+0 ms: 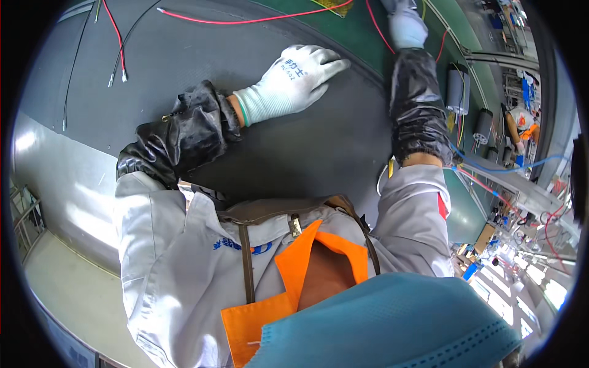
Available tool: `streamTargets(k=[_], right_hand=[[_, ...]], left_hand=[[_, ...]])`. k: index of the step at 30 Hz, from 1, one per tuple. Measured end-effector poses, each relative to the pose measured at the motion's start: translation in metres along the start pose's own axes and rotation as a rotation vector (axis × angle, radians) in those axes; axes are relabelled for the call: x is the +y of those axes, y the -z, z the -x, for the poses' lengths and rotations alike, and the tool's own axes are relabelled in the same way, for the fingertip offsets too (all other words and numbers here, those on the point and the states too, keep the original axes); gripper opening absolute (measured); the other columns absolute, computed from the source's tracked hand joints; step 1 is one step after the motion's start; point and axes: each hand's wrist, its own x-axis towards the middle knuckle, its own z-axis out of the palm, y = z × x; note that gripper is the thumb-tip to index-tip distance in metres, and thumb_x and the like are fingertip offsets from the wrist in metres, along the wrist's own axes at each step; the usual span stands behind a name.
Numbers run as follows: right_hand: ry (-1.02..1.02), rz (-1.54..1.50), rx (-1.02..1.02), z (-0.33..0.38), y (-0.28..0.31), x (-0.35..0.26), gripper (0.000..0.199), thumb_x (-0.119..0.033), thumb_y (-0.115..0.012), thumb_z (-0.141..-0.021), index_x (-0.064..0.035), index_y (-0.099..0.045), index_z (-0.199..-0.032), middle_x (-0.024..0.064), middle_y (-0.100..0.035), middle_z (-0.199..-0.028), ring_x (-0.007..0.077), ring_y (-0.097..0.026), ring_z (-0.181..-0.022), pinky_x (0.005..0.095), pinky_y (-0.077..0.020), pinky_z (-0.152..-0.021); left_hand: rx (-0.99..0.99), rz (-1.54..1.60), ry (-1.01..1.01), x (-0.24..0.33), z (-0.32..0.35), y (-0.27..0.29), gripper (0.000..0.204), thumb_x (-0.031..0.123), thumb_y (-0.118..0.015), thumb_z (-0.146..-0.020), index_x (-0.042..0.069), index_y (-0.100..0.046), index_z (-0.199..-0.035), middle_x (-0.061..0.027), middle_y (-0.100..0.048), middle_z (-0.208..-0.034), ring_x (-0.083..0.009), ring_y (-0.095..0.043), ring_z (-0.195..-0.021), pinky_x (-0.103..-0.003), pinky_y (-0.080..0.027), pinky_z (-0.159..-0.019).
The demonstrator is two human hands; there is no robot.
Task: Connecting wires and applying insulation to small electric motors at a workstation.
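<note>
My left hand [300,76], in a white knit glove with a green cuff edge, rests on a dark grey mat [294,153]. Its fingers are stretched out, and I see nothing held in it. Beyond it a red cable [245,22] with a bare metal end lies across the mat. My right hand [408,27], also gloved, reaches far forward over a green surface [343,30]. The picture's top edge cuts off its fingers, so whatever they touch is hidden. A red wire [376,26] runs just left of that hand, and another red wire [443,46] lies to its right.
At the far left lie another red cable [118,38] and a thin black cable [75,67]. Two dark cylinders [457,89] with coloured wires stand right of my right forearm. A blue hose [509,170] crosses the right side. Another person [523,122] is farther off.
</note>
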Motion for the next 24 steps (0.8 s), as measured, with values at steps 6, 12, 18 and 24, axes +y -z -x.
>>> streamTargets(k=[6, 12, 18, 24], right_hand=[[-0.062, -0.495, -0.283, -0.057, -0.029, 0.096, 0.050, -0.019, -0.083, -0.082, -0.0013, -0.060, -0.123, 0.0134, -0.070, -0.088, 0.0278, -0.070, -0.081, 0.0414, -0.0568, -0.073], [-0.184, -1.610, -0.286, -0.016, -0.036, 0.054, 0.039, 0.011, -0.057, -0.092, -0.0098, -0.062, -0.124, 0.0020, -0.067, -0.098, 0.0163, -0.066, -0.086, 0.0333, -0.0582, -0.075], [-0.473, -2.126, -0.374, 0.120, 0.012, -0.024, 0.064, -0.003, -0.070, -0.089, -0.0131, -0.047, -0.147, 0.0083, -0.067, -0.119, 0.0286, -0.069, -0.102, 0.0502, -0.0590, -0.085], [-0.579, -1.922, -0.743, 0.305, 0.176, -0.096, 0.026, -0.020, -0.065, -0.100, -0.0062, -0.061, -0.121, 0.0053, -0.068, -0.099, 0.0114, -0.063, -0.068, 0.0228, -0.0494, -0.054]], left_hand=[[0.036, 0.113, 0.105, -0.019, 0.000, -0.004, 0.049, 0.014, -0.064, -0.090, 0.011, -0.059, -0.139, -0.0135, -0.064, -0.128, -0.0328, -0.059, -0.122, -0.045, -0.046, -0.107], [0.139, 0.369, 0.079, -0.026, -0.005, 0.000, 0.043, 0.012, -0.062, -0.095, 0.013, -0.060, -0.138, -0.0120, -0.066, -0.128, -0.0300, -0.061, -0.122, -0.039, -0.047, -0.107], [0.300, 0.702, 0.176, -0.037, -0.007, -0.003, 0.039, 0.009, -0.058, -0.097, 0.001, -0.060, -0.135, -0.0182, -0.066, -0.125, -0.0322, -0.063, -0.121, -0.038, -0.046, -0.109], [0.281, 0.113, -0.130, 0.008, 0.008, 0.041, 0.069, 0.020, -0.069, -0.089, 0.007, -0.044, -0.151, -0.0247, -0.050, -0.142, -0.0461, -0.046, -0.133, -0.051, -0.037, -0.114]])
